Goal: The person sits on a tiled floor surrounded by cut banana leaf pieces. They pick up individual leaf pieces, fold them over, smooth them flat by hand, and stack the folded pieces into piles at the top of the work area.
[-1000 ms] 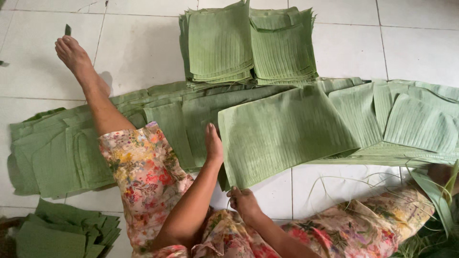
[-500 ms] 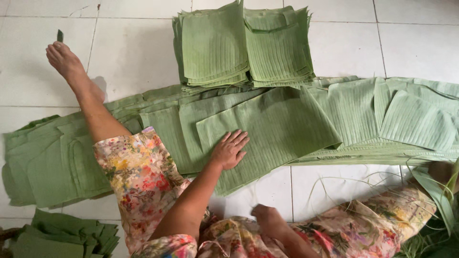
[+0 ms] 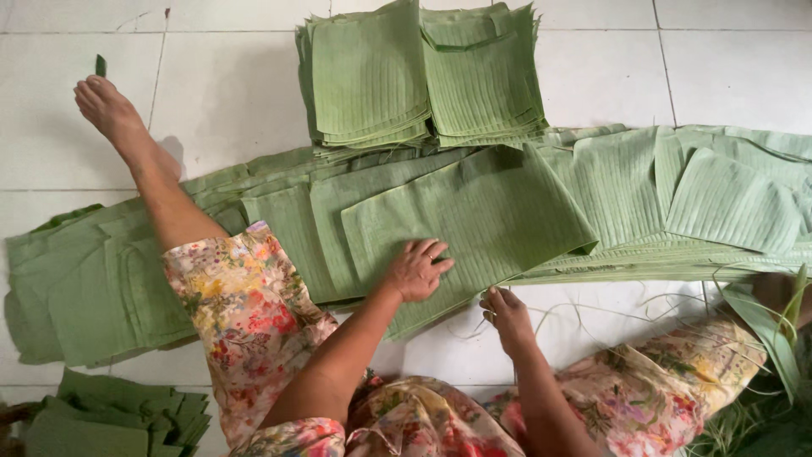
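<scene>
Your left hand [image 3: 416, 269] lies open, palm flat on the top leaf sheet [image 3: 474, 222], which rests on the long spread of leaves [image 3: 617, 182] across the tiled floor [image 3: 211, 76]. Your right hand [image 3: 507, 315] pinches the sheet's near edge with curled fingers. The sheet looks light, limp and likely to tear along its ribs, so hold it by the edge, near a corner.
</scene>
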